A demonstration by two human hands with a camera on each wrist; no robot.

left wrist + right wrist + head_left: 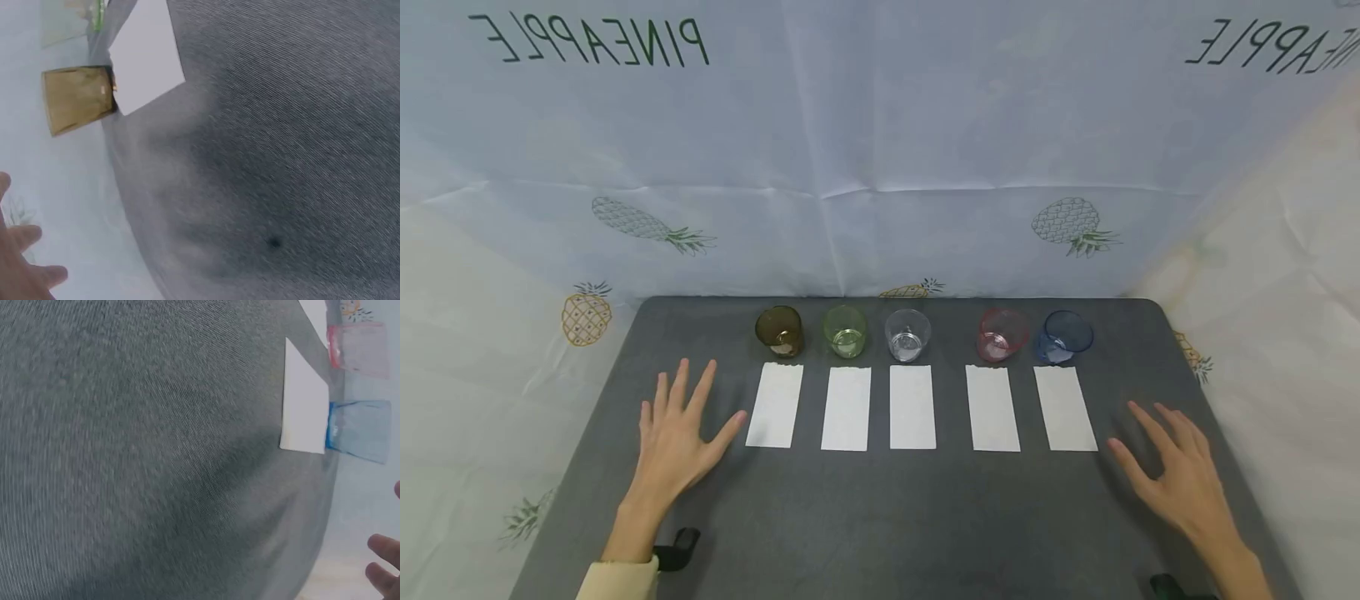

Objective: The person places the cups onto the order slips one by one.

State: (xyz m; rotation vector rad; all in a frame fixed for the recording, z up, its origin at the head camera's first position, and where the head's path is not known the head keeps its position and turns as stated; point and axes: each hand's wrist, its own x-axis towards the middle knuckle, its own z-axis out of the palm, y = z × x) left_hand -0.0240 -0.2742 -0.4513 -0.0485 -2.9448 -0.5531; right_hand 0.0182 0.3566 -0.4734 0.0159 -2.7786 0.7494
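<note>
Along the back of the dark table stands a row of see-through cups: brown (779, 327), green (845, 325), clear (907, 333), red (1002, 333) and blue (1066, 336). In front of each cup lies a white paper strip, such as the one by the brown cup (775, 406) and the one by the blue cup (1065, 408). My left hand (673, 446), fingers spread and holding nothing, is over the table left of the brown cup's strip. On the other side, my right hand (1180, 475) hovers with loosely extended fingers, nearest the blue cup's strip.
A pale cloth (925, 125) printed with pineapples hangs behind the table (887, 525) and along both sides. The gap between the clear and red cups is wider than the others. A black strap piece (677, 550) shows at my left wrist.
</note>
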